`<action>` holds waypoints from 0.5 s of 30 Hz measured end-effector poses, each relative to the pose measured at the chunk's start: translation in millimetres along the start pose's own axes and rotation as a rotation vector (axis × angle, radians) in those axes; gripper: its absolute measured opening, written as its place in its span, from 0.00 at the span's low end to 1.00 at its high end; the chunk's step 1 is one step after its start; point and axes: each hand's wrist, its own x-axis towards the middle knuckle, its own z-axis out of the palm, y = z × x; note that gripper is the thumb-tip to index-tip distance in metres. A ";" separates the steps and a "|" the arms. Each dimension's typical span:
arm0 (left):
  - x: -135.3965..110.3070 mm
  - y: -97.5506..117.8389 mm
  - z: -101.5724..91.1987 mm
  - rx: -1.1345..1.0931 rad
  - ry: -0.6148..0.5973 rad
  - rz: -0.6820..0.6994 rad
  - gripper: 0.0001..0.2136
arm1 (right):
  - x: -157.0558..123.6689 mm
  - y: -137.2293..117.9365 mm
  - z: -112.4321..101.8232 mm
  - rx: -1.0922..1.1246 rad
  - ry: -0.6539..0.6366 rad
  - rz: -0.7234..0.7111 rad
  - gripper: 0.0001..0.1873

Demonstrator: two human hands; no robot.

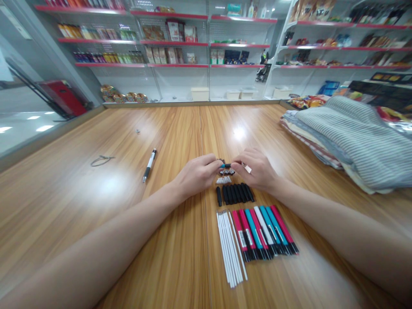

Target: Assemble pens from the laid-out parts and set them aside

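My left hand (198, 174) and my right hand (255, 169) meet over the wooden table (96, 206), both pinched on a small teal and black pen part (225, 165) held between their fingertips. Just below lie small silver pen tips (224, 180), then a row of black grips (234, 193). Nearer to me lie several white refills (230, 246) and a row of red, teal and white pen barrels (265, 231).
An assembled white pen (149, 165) lies left of my hands, with a thin wire loop (101, 160) farther left. Folded striped cloths (350, 133) are stacked at the right. Shop shelves (180, 43) with goods line the back wall.
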 end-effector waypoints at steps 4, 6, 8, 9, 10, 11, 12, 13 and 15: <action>-1.2 -0.2 0.2 0.002 0.001 -0.004 0.10 | -0.3 -0.1 -0.1 0.008 -0.023 -0.036 0.09; -1.5 -0.6 0.2 0.034 0.008 0.004 0.10 | -1.0 0.8 0.3 -0.014 -0.043 -0.047 0.09; -0.9 -0.1 -0.5 0.068 0.014 0.019 0.10 | -1.2 1.0 0.8 -0.001 -0.031 -0.033 0.09; -0.2 0.6 -1.1 0.080 0.013 0.021 0.11 | -1.1 0.9 1.0 0.016 -0.016 -0.029 0.09; 0.9 1.6 -1.9 0.085 0.010 0.016 0.11 | -0.8 0.7 1.2 0.033 0.001 -0.031 0.09; 2.2 2.7 -2.7 0.087 0.005 0.005 0.11 | -0.4 0.6 1.4 0.046 0.019 -0.039 0.10; 3.5 3.9 -3.4 0.090 -0.005 -0.008 0.12 | 0.0 0.5 1.6 0.051 0.035 -0.050 0.09; 4.8 4.9 -3.9 0.098 -0.017 -0.021 0.12 | 0.4 0.6 1.8 0.049 0.050 -0.060 0.07; 6.7 6.0 -4.3 0.124 -0.032 -0.029 0.13 | 0.9 1.0 2.0 0.026 0.079 -0.067 0.07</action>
